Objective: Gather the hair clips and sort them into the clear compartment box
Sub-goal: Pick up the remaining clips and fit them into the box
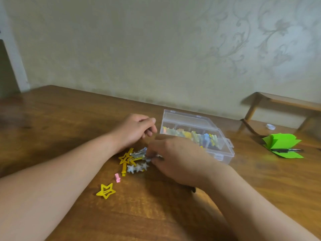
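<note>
several hair clips [133,160] were heaped on the worktop [69,119] just beside the clear compartment box [224,153], which was already partly filled. a yellow star clip [106,190] lay apart. a pale clip [147,159] in the heap was pinched by the right hand [177,162]. the left hand [133,131] was curled, and whether anything was held could not be told. the clips were judged light, stiff and slippery, best taken by their edges.
</note>
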`<act>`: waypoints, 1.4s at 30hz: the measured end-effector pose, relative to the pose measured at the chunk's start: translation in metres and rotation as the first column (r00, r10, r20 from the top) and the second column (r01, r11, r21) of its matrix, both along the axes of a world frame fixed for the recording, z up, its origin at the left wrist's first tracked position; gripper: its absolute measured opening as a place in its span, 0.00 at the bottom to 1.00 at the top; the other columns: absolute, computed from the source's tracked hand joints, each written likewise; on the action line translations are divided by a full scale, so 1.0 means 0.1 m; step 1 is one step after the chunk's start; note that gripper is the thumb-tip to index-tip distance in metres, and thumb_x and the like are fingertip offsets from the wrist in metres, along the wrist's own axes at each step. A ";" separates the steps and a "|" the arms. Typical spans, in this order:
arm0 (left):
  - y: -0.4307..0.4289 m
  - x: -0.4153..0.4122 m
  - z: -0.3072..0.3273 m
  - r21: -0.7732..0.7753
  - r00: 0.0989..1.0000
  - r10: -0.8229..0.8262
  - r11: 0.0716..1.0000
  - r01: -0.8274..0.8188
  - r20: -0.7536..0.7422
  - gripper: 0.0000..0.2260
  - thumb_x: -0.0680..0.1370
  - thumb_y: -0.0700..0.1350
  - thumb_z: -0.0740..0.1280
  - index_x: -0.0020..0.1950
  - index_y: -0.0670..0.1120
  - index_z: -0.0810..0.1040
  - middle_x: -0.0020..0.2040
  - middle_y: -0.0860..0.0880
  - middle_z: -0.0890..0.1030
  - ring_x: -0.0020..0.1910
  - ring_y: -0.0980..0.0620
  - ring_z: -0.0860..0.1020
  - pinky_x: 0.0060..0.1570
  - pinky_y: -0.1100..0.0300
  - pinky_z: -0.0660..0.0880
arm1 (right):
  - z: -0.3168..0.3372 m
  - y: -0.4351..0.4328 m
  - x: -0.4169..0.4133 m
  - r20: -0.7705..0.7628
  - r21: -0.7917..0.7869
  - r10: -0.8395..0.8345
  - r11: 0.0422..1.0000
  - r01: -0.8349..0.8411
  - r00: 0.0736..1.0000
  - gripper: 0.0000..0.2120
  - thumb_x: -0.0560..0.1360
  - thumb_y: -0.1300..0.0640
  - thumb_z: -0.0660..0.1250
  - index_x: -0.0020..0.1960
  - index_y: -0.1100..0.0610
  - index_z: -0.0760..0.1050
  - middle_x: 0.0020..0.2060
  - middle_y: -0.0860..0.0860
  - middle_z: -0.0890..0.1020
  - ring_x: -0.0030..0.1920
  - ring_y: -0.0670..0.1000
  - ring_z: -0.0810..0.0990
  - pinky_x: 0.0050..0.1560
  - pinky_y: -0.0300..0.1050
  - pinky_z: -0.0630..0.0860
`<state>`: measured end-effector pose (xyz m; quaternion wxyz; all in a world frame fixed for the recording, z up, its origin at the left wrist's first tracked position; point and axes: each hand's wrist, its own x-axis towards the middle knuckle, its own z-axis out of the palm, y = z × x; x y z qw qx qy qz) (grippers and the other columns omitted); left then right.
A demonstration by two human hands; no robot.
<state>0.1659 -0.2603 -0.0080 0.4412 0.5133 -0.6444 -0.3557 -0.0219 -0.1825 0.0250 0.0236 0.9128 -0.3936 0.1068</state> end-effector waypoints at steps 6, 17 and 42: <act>0.03 0.02 0.01 0.000 1.000 -0.012 1.000 0.012 0.008 0.17 0.87 0.47 0.65 0.44 0.43 0.86 0.37 0.50 0.83 0.34 0.59 0.76 0.44 0.57 0.73 | 0.01 -0.02 0.01 0.019 -0.003 0.004 1.000 -0.004 1.000 0.09 0.84 0.53 0.63 0.60 0.50 0.80 0.56 0.47 0.81 0.52 0.51 0.81 0.51 0.52 0.79; 0.03 -0.05 0.01 -0.021 1.000 0.000 1.000 0.000 0.000 0.16 0.87 0.46 0.64 0.46 0.41 0.86 0.38 0.49 0.83 0.30 0.65 0.76 0.36 0.68 0.73 | 0.55 -0.30 -0.96 0.376 0.209 -0.513 0.858 0.469 0.771 0.04 0.77 0.53 0.74 0.52 0.49 0.81 0.40 0.45 0.86 0.33 0.43 0.79 0.26 0.32 0.69; 0.05 0.01 0.00 -0.016 0.999 -0.027 0.999 0.027 0.041 0.17 0.87 0.48 0.64 0.49 0.41 0.87 0.42 0.47 0.84 0.36 0.60 0.77 0.45 0.58 0.75 | 0.33 -0.43 -1.03 -0.012 0.062 -0.632 0.773 0.631 0.775 0.06 0.78 0.49 0.71 0.43 0.48 0.80 0.40 0.46 0.85 0.38 0.48 0.82 0.34 0.44 0.77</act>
